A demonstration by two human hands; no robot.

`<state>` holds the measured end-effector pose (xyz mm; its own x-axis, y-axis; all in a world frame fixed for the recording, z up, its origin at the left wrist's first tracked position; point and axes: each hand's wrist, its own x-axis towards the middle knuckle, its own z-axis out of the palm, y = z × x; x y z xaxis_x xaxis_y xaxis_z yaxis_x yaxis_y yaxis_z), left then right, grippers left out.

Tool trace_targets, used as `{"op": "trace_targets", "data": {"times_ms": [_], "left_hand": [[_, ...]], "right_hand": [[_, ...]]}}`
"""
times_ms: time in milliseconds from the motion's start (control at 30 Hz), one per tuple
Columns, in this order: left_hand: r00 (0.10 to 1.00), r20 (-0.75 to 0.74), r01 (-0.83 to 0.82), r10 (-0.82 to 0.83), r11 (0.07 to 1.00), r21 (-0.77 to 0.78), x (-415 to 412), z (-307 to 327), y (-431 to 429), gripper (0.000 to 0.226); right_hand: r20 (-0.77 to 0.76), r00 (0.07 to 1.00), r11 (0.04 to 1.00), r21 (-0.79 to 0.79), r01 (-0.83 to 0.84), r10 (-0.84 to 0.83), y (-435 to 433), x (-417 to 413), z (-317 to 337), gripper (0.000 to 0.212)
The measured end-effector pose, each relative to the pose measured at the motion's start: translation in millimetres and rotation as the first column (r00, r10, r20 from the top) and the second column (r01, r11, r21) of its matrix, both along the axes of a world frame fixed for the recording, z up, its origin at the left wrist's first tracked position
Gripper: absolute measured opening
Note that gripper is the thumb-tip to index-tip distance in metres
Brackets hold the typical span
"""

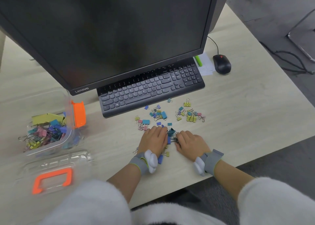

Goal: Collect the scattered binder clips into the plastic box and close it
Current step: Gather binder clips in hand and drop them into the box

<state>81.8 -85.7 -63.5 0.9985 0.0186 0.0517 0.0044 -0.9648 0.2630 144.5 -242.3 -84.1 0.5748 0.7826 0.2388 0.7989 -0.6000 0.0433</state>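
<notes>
On pale woodgrain desk (238, 122), left hand (154, 140) fingers (161, 132) flat against, right hand (190, 143) fingers (181, 136) curled around, painted metal binder clips (171, 133)

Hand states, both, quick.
Left hand: open, flat, pushing the binder clips.
Right hand: fingers curl at the same pile; grip cannot be told.

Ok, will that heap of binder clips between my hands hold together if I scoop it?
Probably not: the binder clips are loose small pieces, so some may spill. Their wire handles look interlocked, so a few might drag along.
</notes>
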Motion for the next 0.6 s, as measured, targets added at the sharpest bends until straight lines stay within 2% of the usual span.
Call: {"op": "trace_targets", "data": {"times_ms": [100, 167, 300, 367, 433, 500, 600], "left_hand": [[0.993, -0.105, -0.056, 0.047, 0.994, -0.092, 0.3, 2.5, 3.8, 0.015], [0.980, -0.186, -0.093, 0.073, 0.991, -0.099, 0.4, 0.7, 7.6, 0.026], [0.969, -0.191, -0.179, 0.156, 0.978, -0.109, 4.6, 2.0, 12.4, 0.034], [0.960, -0.180, -0.241, 0.213, 0.958, -0.156, 6.7, 3.6, 14.7, 0.034], [0.946, -0.164, -0.314, 0.280, 0.919, -0.240, 9.4, 4.9, 16.4, 0.033], [0.915, -0.172, -0.402, 0.364, 0.831, -0.383, 12.7, 9.2, 19.7, 0.031], [0.864, -0.169, -0.482, 0.474, 0.684, -0.548, 17.4, 18.3, 28.1, 0.028]], "right_hand": [[0.004, 1.000, 1.000, -0.025, 0.006, -0.006, 1.6, 0.8, 2.0, 0.030], [-0.018, 1.000, 1.000, -0.031, 0.005, -0.005, 2.7, 1.9, 5.6, 0.031], [-0.202, 0.975, 0.995, -0.048, 0.083, -0.091, 7.1, 1.8, 17.9, 0.015], [-0.378, 0.906, 0.981, -0.122, 0.154, -0.189, 11.6, 3.1, 18.7, 0.021], [-0.551, 0.785, 0.959, -0.152, 0.237, -0.282, 16.4, 4.4, 19.5, 0.029], [-0.676, 0.669, 0.940, -0.111, 0.321, -0.309, 24.8, 5.0, 25.8, 0.030], [-0.798, 0.544, 0.926, -0.046, 0.375, -0.260, 42.3, 5.5, 38.9, 0.028]]}}
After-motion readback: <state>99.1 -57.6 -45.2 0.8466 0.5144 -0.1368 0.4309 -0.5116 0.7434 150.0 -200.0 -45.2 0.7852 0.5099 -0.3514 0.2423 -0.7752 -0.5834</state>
